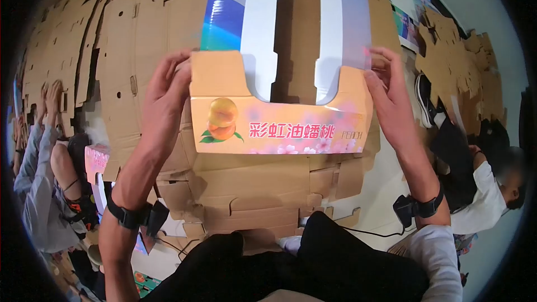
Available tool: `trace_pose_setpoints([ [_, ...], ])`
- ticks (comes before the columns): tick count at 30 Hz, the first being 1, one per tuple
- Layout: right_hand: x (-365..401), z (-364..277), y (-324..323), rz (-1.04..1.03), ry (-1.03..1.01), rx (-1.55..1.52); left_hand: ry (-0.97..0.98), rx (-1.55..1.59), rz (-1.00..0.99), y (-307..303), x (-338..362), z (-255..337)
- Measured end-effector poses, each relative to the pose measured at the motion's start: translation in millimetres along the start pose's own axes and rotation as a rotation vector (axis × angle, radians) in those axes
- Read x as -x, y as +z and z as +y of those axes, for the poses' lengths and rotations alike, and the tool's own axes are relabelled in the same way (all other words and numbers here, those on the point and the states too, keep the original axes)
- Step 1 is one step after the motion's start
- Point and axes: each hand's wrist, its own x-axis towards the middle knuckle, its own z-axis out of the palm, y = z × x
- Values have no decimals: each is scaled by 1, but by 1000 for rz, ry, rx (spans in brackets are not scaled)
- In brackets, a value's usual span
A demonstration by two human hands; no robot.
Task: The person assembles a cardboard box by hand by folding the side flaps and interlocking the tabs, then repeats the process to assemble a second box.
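Observation:
A printed peach carton (279,117) lies before me, its orange front panel facing me with pink lettering and a picture of peaches. Behind that panel the carton's white inner flaps (260,28) run away from me along both sides of a brown gap. My left hand (168,81) grips the left corner, fingers curled round the edge and partly hidden behind it. At the opposite corner my right hand (389,86) pinches the edge between thumb and fingers. Both wrists wear black straps.
Flattened brown cardboard (156,28) lies under and around the carton. More cardboard sheets (456,56) are heaped at the right. A co-worker's hands (51,98) rest on cardboard at the far left. Another person (481,190) sits at the right. A dark cable (369,233) runs near my legs.

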Motion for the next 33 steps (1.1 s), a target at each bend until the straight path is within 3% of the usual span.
trace_pose_setpoints([
  [2,1,-12,8,43,-27,125,-4,-40,1,10,-6,13],
  [3,2,-12,12,44,-11,110,-47,82,-78,9,-10,13],
  [11,16,-12,11,-48,108,-61,-65,-22,-194,7,-10,11],
  [18,26,1,18,22,-11,39,-127,-184,-242,21,-5,29],
  [27,34,12,17,35,-42,102,-44,-93,-67,37,8,24],
  [30,30,10,23,62,-37,46,51,-292,13,39,19,23],
  [33,38,10,23,65,-25,45,31,-240,105,41,32,16],
])
